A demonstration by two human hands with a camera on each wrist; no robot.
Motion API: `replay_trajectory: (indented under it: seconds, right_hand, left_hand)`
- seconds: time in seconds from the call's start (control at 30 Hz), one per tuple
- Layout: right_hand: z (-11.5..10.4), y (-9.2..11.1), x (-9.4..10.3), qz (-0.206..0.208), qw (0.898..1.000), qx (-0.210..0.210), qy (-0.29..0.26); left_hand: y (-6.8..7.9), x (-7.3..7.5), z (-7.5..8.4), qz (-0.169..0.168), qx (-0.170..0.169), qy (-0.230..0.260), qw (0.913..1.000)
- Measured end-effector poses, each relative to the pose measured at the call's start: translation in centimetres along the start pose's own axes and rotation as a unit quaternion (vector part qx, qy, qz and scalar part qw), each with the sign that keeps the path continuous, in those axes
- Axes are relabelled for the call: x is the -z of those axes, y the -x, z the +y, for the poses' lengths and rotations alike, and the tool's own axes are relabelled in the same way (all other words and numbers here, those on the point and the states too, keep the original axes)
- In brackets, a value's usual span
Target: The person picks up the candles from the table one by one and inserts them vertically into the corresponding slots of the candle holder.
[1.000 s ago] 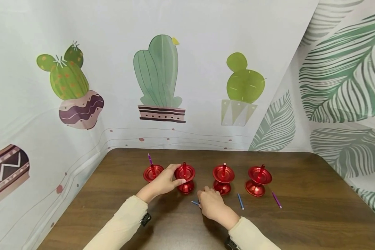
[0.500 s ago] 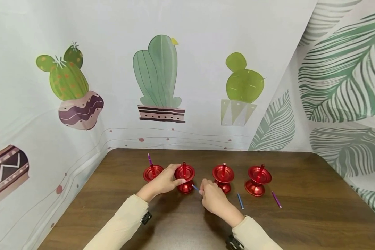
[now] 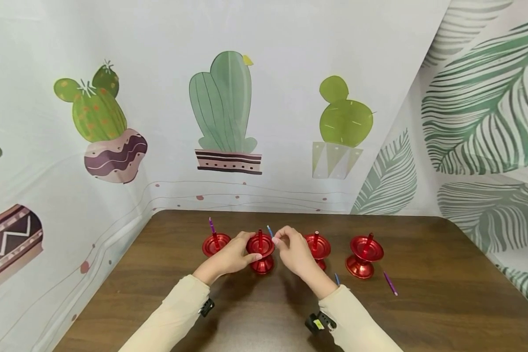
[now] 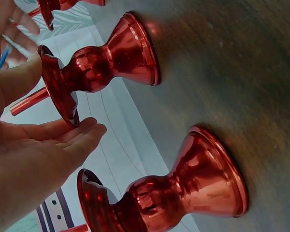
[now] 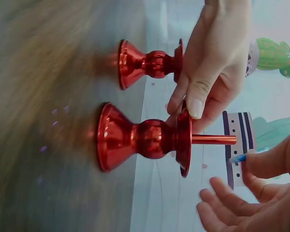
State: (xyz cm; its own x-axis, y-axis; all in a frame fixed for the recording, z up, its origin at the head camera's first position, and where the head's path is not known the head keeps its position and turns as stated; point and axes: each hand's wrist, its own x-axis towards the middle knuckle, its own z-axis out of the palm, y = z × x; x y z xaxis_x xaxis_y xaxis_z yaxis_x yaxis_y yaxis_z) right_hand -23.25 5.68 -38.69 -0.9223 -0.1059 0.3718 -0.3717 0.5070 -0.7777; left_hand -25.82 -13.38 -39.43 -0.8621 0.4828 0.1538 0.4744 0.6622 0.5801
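Observation:
My left hand [image 3: 229, 255] grips the dish rim of a shiny red metal candle holder [image 3: 262, 265], thumb at the near side and fingers at the far side. This holder stands upright on the table, and a thin red tube rises from its dish. My right hand [image 3: 297, 252] pinches a slim blue candle [image 3: 270, 231] between thumb and forefinger, just right of that tube. In the right wrist view the blue candle [image 5: 239, 158] is mostly hidden by the fingers, its end apart from the tube's tip. The other right fingers are loosely bent.
A red holder with a purple candle [image 3: 212, 225] in its tube stands at left, partly behind my left hand. Two more red holders, one behind my right hand and one further right [image 3: 360, 268], stand there. A blue candle [image 3: 337, 279] and a purple candle [image 3: 390, 283] lie loose.
My right hand has picked the blue candle up off the table, raised it and tipped it more upright, bringing it beside the held holder's tube. My left hand has stayed on the rim.

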Motion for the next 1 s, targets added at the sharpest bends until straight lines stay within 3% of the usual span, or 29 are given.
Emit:
replay_trajectory:
  seconds: [0.2,0.33,0.57,0.83,1.0]
  right_hand:
    - [-0.6,-1.7,-1.2,0.013,0.991,-0.024,-0.127]
    - [-0.5,-2.5,-2.0,0.031,0.984,-0.025,-0.174]
    - [0.2,-3.0,-3.0,0.047,0.982,-0.026,-0.183]
    - [0.9,-2.6,-3.2,0.033,0.992,0.011,-0.118]
    - [1.1,-2.8,-3.0,0.007,0.992,0.026,-0.126]
  left_hand:
    - [0.1,0.0,0.0,-0.005,-0.001,-0.005,1.0000]
    - [0.0,0.1,0.1,-0.011,0.002,-0.004,0.9999]
    - [0.0,0.1,0.1,-0.014,0.000,-0.001,0.9999]
    - [0.0,0.0,-0.2,-0.006,-0.011,-0.005,0.9999]
    - [0.0,0.1,-0.2,-0.009,-0.013,-0.007,0.9998]
